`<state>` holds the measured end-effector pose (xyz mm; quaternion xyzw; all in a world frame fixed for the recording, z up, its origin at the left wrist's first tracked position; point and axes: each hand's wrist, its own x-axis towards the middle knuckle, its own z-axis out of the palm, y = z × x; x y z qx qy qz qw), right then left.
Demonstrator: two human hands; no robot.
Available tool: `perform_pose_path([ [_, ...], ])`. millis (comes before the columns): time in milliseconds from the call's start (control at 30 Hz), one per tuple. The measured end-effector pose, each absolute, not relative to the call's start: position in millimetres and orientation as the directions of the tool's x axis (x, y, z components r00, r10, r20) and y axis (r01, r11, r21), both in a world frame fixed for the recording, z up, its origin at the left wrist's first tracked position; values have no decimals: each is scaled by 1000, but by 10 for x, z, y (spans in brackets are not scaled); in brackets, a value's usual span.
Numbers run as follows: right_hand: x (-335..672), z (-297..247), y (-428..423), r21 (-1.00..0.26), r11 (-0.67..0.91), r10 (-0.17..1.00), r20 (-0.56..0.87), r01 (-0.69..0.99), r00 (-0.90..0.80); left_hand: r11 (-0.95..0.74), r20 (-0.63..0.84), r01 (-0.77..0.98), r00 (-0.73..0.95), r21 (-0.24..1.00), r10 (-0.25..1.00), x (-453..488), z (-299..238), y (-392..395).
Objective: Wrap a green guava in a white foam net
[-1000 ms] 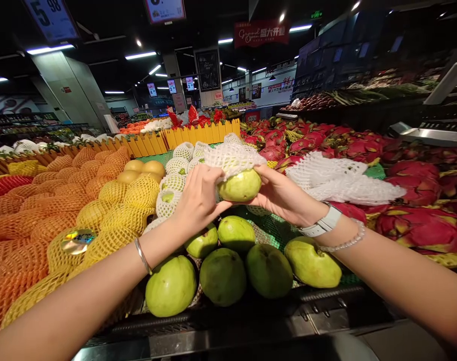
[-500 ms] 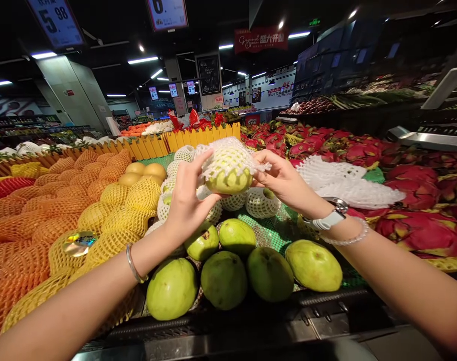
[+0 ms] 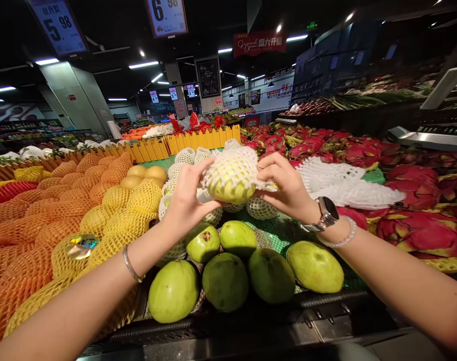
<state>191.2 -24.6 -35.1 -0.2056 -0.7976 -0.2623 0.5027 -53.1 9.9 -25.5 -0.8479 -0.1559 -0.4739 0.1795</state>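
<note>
A pale green guava (image 3: 234,193), partly wrapped in a white foam net (image 3: 232,168), is held up over the display. My left hand (image 3: 185,198) is closed on the guava from the left, thumb beneath and fingers at its upper side. On the other side, my right hand (image 3: 284,188) pinches the gathered edge of the foam net. The green underside of the fruit shows below the net. Bare green guavas (image 3: 173,291) lie in the front row under my hands. Behind them, netted guavas (image 3: 262,208) are partly hidden by the held fruit.
Round fruits in orange (image 3: 23,225) and yellow nets (image 3: 117,225) are piled at left. Red dragon fruits (image 3: 422,230) fill the right side, with loose white foam nets (image 3: 358,190) on them. A yellow picket fence (image 3: 201,138) stands behind; a black tray edge (image 3: 213,321) runs in front.
The guava has come slightly down and right, and its net now covers more of the near side. My right hand has turned, with its fingers more curled over the net's edge.
</note>
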Motion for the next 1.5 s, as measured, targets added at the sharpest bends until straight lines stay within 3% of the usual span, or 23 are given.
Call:
perform_pose_path([
  [100, 1894, -345, -302, 346, 718, -46, 889, 603, -456, -883, 859, 378, 510, -279, -53, -560, -256, 106],
  [200, 1882, -336, -347, 326, 707, -21, 897, 627, -442, -853, 818, 399, 573, -335, -53, -564, -259, 64],
  [300, 1876, -321, -376, 199, 745, 126, 895, 637, -427, -841, 793, 447, 608, -305, 35, -553, -261, 15],
  [400, 1877, -282, -384, 35, 795, 242, 897, 605, -370, -864, 843, 440, 536, -243, 36, -532, -279, 21],
  [600, 1865, -261, -313, -222, 889, 349, 895, 401, -279, -927, 893, 365, 442, -87, 90, -459, -386, 69],
  [800, 1807, -386, -228, -425, 851, 486, 860, 307, -157, -934, 926, 351, 326, 69, 191, -427, -435, 64],
  [900, 1770, -403, -268, -423, 850, 485, 861, 314, -150, -927, 927, 352, 287, 133, 242, -437, -428, 95],
  [967, 1739, -394, -341, -346, 865, 425, 890, 365, -163, -914, 927, 370, 258, 164, 271, -439, -434, 128],
  [1100, 1679, -377, -475, -146, 903, 319, 859, 405, -401, -899, 918, 386, 240, 208, 316, -442, -461, 204],
  [1167, 1675, -374, -471, -276, 874, 406, 867, 401, -288, -904, 926, 401, 262, 152, 272, -453, -457, 222],
  [1267, 1713, -350, -396, -697, 695, 709, 705, 176, -10, -912, 935, 410, 333, -30, 119, -478, -411, 200],
  [1367, 1763, -306, -342, -902, 427, 880, 431, -62, -199, -901, 900, 399, 436, -172, 21, -504, -357, 137],
  [1433, 1773, -296, -336, -933, 348, 873, 358, -92, -332, -895, 867, 396, 498, -206, 21, -516, -343, 103],
  [1500, 1765, -310, -332, -934, 346, 864, 352, -84, -359, -895, 839, 389, 543, -219, 31, -522, -351, 87],
])
